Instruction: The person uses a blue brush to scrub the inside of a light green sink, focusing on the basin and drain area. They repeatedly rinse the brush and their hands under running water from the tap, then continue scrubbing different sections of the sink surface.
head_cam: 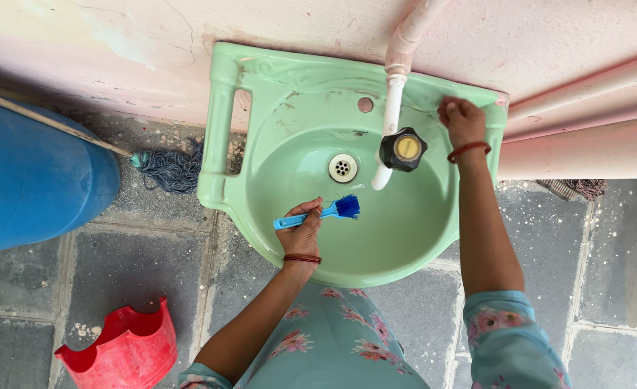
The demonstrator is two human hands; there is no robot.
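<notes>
A pale green wash basin is fixed to a pink wall. My left hand grips a blue brush by its light blue handle, with the dark blue bristles pointing right over the bowl. My right hand rests on the basin's back right rim, fingers curled; I cannot tell if it holds anything. Between the hands, a white tap pipe comes down from the wall, with a black knob with a yellow centre. The drain lies just left of the tap.
A large blue barrel stands at the left, with a mop head and its stick beside it. A red plastic bucket sits on the grey stone floor at the lower left. Pink pipes run along the wall at right.
</notes>
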